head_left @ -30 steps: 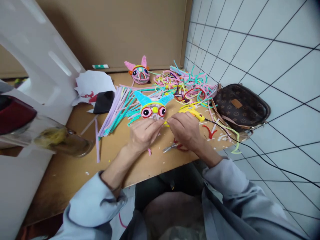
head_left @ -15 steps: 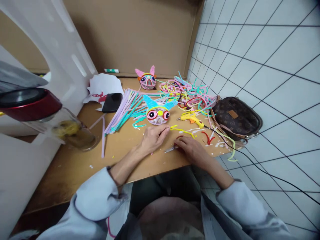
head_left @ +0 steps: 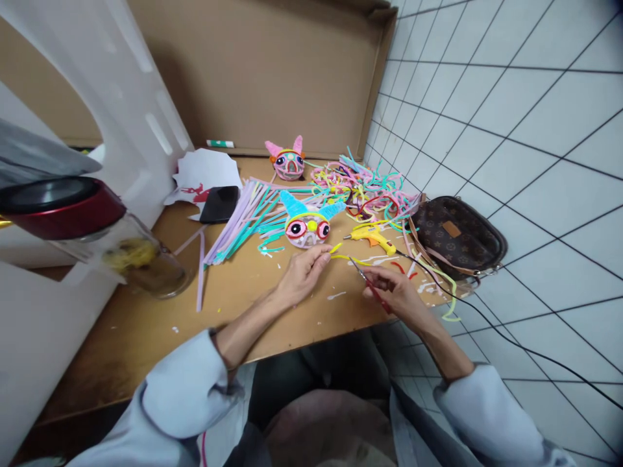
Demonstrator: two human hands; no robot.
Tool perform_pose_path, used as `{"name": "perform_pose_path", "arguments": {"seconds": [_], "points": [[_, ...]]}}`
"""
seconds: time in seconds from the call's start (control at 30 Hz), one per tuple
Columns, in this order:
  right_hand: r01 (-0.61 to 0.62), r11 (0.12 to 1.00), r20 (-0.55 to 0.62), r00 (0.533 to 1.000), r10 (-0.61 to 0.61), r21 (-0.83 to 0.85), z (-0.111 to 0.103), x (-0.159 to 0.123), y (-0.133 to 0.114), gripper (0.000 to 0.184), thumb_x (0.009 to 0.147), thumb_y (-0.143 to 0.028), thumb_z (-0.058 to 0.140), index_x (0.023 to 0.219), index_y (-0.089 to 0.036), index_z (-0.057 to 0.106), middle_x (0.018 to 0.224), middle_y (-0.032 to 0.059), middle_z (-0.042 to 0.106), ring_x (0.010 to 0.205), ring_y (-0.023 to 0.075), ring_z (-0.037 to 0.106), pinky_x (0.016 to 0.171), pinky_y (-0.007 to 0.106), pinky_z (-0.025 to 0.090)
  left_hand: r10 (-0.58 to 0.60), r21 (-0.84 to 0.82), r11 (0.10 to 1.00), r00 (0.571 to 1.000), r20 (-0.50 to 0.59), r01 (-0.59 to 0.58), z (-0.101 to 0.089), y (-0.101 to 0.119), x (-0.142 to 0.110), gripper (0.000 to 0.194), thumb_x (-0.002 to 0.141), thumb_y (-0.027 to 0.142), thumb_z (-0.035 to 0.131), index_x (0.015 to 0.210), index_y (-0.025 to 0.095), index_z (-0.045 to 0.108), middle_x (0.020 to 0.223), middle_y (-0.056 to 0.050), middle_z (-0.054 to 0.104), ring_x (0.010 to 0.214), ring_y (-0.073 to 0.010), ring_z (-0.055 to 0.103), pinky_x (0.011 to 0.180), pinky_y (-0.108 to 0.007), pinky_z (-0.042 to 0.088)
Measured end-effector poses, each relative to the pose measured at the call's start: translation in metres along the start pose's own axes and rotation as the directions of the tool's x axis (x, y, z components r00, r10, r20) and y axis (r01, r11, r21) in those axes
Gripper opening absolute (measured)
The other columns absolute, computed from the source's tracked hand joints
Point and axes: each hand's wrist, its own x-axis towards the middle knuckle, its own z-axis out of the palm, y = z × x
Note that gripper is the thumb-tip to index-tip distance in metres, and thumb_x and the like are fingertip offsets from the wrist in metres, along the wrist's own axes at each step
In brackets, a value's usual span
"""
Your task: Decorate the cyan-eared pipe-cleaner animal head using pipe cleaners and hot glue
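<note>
- One yellow strand [head_left: 336, 248] hangs over the middle of the desk [head_left: 189, 337]; a short end pokes up from the left hand [head_left: 302, 275], and a longer length runs toward the right edge.
- Left thumb and fingers are clamped together on it, much as half a second ago.
- The change is at the right hand [head_left: 396, 292]: then low over the desk beside the scissors [head_left: 368, 284], it now has them raised off the surface, fingers closed around the red handles.
- Their tips now point at the strand's longer part, near it or touching; whether the blades are parted I cannot tell. With strand and tool both in hand, the work seems to be at a trimming stage.
- Just beyond the left hand sits the blue-eared figure [head_left: 307, 230], in its same spot.
- The yellow glue gun [head_left: 372, 238] lies right of it, its cord trailing over the right edge.
- Farther out, a pink-eared figure [head_left: 289, 165] and a tangled pile of strands [head_left: 360, 188] lie along the far edge, with a brown bag [head_left: 457, 227] at the right edge.
</note>
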Motion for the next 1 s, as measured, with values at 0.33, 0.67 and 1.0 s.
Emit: {"name": "perform_pose_path", "arguments": {"seconds": [0.33, 0.67, 1.0], "points": [[-0.039, 0.999, 0.006, 0.999, 0.039, 0.022, 0.032, 0.005, -0.022, 0.058, 0.072, -0.072, 0.072, 0.091, -0.018, 0.075, 0.064, -0.0013, 0.052, 0.059, 0.0121, 0.047, 0.055, 0.026, 0.043, 0.006, 0.046, 0.999, 0.992, 0.13, -0.012, 0.003, -0.001, -0.001, 0.036, 0.1, 0.038, 0.044, 0.11, 0.018, 0.073, 0.096, -0.006, 0.079, 0.085, -0.0191, 0.072, 0.082, -0.029, 0.055], [-0.135, 0.99, -0.003, 0.991, 0.135, 0.042, 0.032, 0.0, -0.024, 0.057, 0.072, -0.076, 0.068, 0.073, -0.019, 0.066, 0.051, -0.0075, 0.034, 0.047, 0.0084, 0.032, 0.046, 0.024, 0.025, -0.023, 0.052, 0.999, 0.968, 0.248, 0.011, 0.005, 0.001, -0.004, 0.037, 0.1, 0.036, 0.043, 0.111, 0.02, 0.074, 0.108, -0.006, 0.079, 0.09, -0.0191, 0.074, 0.084, -0.028, 0.056], [-0.089, 0.564, -0.062, 0.996, 0.066, -0.821, 0.028, -0.003, -0.012, 0.037, 0.082, -0.02, 0.07, 0.119, -0.019, 0.066, 0.1, 0.0093, 0.075, 0.085, 0.0232, 0.068, 0.067, 0.029, 0.041, -0.12, -0.049, 0.99, 0.981, 0.152, 0.129, -0.005, 0.01, -0.003, 0.03, 0.095, 0.034, 0.042, 0.112, 0.017, 0.061, 0.062, 0.006, 0.05, 0.056, -0.0131, 0.045, 0.06, -0.026, 0.04]]}}
